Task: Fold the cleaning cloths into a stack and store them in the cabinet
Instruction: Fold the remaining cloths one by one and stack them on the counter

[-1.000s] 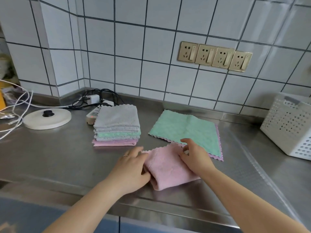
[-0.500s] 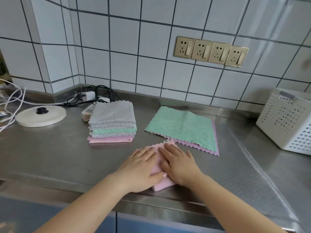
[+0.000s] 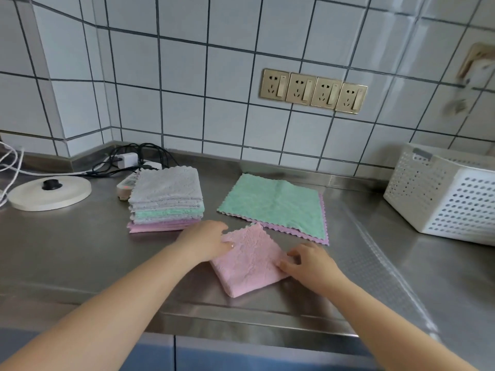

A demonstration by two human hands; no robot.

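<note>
Bright even daylight, soft shadows (edges blurred, warped)

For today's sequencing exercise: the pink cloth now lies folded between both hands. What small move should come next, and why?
Probably lift the folded pink cloth onto the stack at its left. It already looks like a compact square, the left hand and right hand hold its opposite edges, and the stack sits close by.
</note>
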